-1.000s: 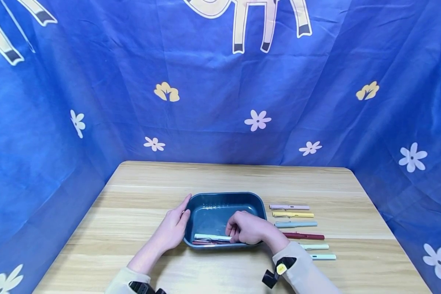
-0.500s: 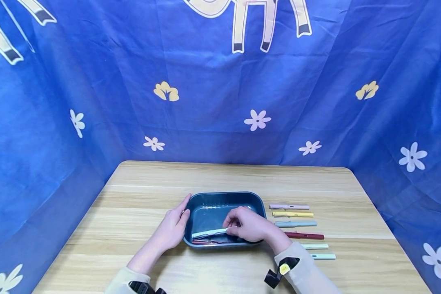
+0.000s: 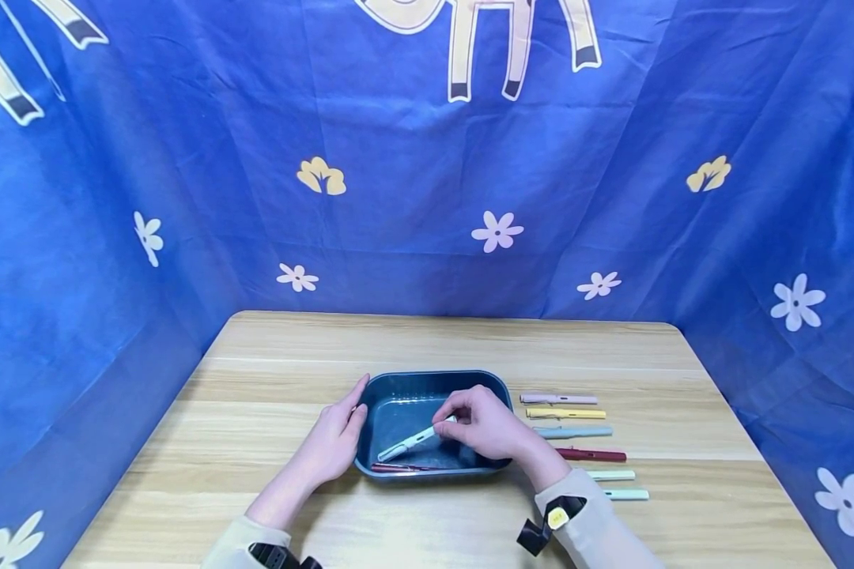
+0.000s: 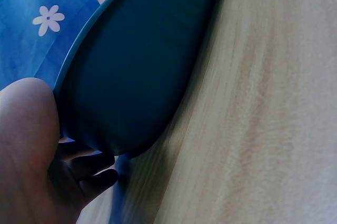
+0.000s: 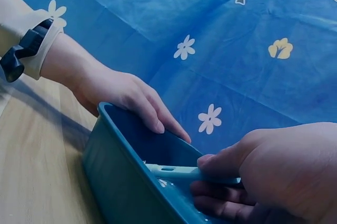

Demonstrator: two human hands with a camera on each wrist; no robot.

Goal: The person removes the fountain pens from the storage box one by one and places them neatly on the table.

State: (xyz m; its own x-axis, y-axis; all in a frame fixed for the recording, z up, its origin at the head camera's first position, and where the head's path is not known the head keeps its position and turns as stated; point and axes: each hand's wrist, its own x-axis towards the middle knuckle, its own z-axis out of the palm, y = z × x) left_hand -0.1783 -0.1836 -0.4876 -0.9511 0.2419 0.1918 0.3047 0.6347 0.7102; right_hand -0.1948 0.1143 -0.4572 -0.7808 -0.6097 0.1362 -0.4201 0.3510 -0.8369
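A dark teal rectangular plastic box [image 3: 391,411] stands on the table. My left hand [image 3: 334,438] holds its left end, thumb over the rim; in the left wrist view the fingers lie against the outer wall [image 4: 126,76]. My right hand [image 3: 491,427] reaches inside and pinches a pale mint pen [image 3: 407,444] between thumb and fingers. The pen slants, its left end low near the box floor and its right end raised; the right wrist view shows the pen's barrel [image 5: 176,171] beside the thumb. A dark red pen [image 3: 397,468] lies along the near inner wall.
Right of the box lies a column of pens: lilac [image 3: 558,399], yellow [image 3: 565,413], light blue [image 3: 575,432], dark red [image 3: 594,455] and two pale green ones, the nearer pale green pen [image 3: 628,495] lowest. My right forearm partly covers some. Blue patterned cloth [image 3: 427,197] surrounds the table.
The right hand has lifted the right end of the mint pen away from the near wall, turning it to a slant. The left hand has stayed on the box.
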